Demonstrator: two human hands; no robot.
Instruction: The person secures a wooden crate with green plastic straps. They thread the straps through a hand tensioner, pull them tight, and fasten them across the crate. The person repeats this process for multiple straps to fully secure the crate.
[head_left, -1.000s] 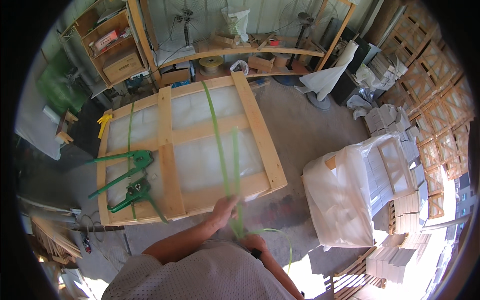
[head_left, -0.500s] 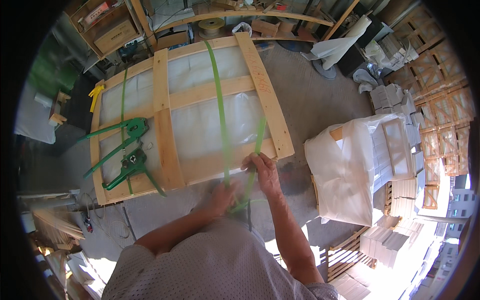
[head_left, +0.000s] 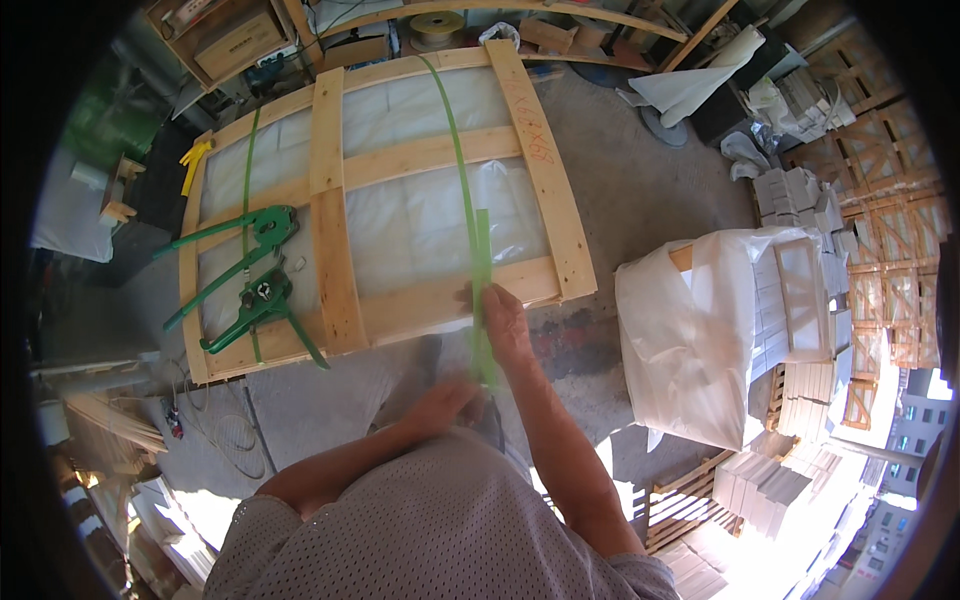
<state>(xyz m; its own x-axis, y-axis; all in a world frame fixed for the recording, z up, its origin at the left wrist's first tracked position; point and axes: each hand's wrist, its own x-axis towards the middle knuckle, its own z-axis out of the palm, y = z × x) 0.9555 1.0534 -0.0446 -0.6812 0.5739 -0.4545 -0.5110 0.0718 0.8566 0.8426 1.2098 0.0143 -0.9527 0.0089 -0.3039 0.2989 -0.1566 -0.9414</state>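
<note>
Green strap [head_left: 483,245]: flat, narrow, slightly blurred; positioned at the near edge of the wooden crate [head_left: 328,220]. The right hand [head_left: 508,322] grips it; the left hand [head_left: 448,402] is blurred, its grip indeterminable.

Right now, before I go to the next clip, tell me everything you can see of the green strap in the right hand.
The green strap is a narrow, flat band, slightly see-through, like plastic. Held in the right hand, its free end points up, overlapping the wooden crate in view. Below, it runs down toward the left hand, where blur hides whether that hand grips it. Whether it joins the strap across the crate is unclear.
</note>
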